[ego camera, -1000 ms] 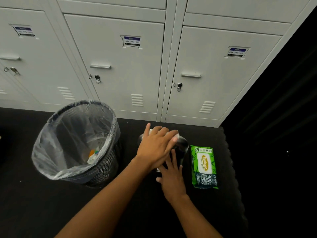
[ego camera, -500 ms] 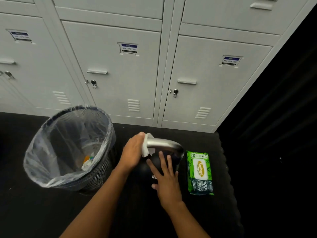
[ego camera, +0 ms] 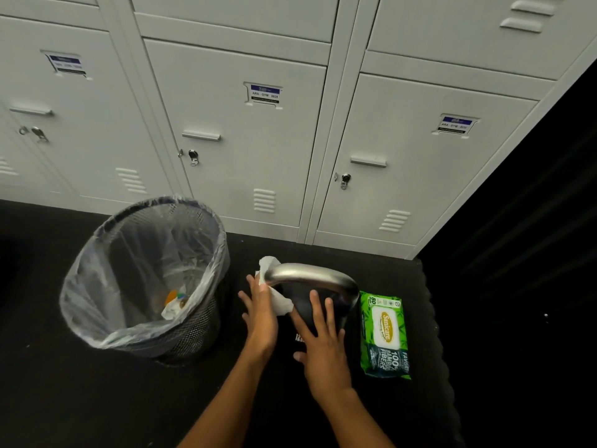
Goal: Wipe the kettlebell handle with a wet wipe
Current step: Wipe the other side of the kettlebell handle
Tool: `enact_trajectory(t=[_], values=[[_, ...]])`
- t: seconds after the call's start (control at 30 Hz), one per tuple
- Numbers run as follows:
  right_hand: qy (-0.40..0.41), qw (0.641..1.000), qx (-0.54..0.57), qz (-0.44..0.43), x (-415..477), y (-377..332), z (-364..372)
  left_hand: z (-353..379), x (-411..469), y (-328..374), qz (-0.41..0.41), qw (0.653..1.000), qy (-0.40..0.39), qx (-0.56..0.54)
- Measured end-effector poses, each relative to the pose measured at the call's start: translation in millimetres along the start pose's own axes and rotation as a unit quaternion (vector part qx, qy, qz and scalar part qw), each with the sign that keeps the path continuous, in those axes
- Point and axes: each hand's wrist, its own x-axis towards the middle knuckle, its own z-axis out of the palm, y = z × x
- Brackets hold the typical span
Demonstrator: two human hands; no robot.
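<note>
Kettlebell (ego camera: 307, 318) sits on the black floor mat (ego camera: 97, 399) at centre, between the mesh bin on the left and the wipe pack on the right. Its steel handle (ego camera: 313, 278) arches left to right over the dark body. Left hand (ego camera: 261, 315) is at the left end of the handle, fingers (ego camera: 250, 284) closed round a white wet wipe (ego camera: 274, 286) pressed against the handle's left leg; the wipe bunches above and below the bar. Right hand (ego camera: 323, 347) lies flat on the kettlebell body, fingers (ego camera: 315, 307) spread wide and pointing far, holding nothing, just bracing the near side under the handle. Both forearms come in from the near edge.

Black mesh waste bin (ego camera: 145, 279) with a clear liner stands just left of the kettlebell, some crumpled trash at the bottom. Green wet wipe pack (ego camera: 384, 334) lies flat on the mat just right of the kettlebell, not touching the hands. Grey lockers (ego camera: 258, 140) with labels and key locks run along the far side. Right of the mat is dark, nothing legible there
</note>
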Motion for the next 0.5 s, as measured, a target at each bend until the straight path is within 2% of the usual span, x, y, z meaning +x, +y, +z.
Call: enact_trajectory(t=[0.1,0.17,0.2,0.27,0.4,0.47,0.5], values=[[-0.006,1.0,0.01,-0.001,-0.7,0.7,-0.2,9.2,-14.0,8.1,0.099,0.994,0.044,-0.013],[-0.007,1.0,0.011,-0.003,-1.6,-0.1,-2.1,9.3,-19.5,14.2,0.197,0.977,0.027,0.069],[-0.007,1.0,0.005,-0.004,-2.1,-0.7,-3.5,8.6,-20.7,18.7,0.244,0.958,0.014,0.147],[-0.018,1.0,-0.008,-0.004,-2.7,-0.7,-6.4,9.9,-20.8,32.1,0.314,0.899,0.016,0.307],[-0.026,1.0,-0.001,-0.004,-2.4,-0.7,-7.1,7.4,-9.6,66.6,0.432,0.772,0.043,0.465],[-0.022,1.0,-0.01,0.0,-1.1,-1.0,-5.0,1.7,3.6,84.0,0.45,0.738,-0.024,0.502],[-0.02,1.0,-0.016,0.001,-0.8,-1.2,-4.0,-0.5,9.4,90.3,0.44,0.742,-0.08,0.5]])
